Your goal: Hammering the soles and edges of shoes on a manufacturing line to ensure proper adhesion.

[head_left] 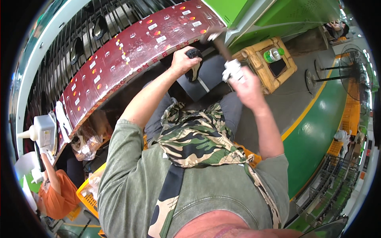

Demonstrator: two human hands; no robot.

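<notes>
Hammer (222,48) in right hand (249,86), shoe (193,71) in left (182,62)

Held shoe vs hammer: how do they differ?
Colour: the shoe is black and tan; the hammer has a brown shaft with something white where it is held.
Sharpness: the shoe shows fairly crisp; the hammer's head is blurred.
Side: the shoe is in the left grip, the hammer in the right grip.
Shared: both are held.

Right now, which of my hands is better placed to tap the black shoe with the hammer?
Probably your right hand: it already grips the hammer, raised beside the shoe. Your left hand is occupied holding the black shoe.
</notes>
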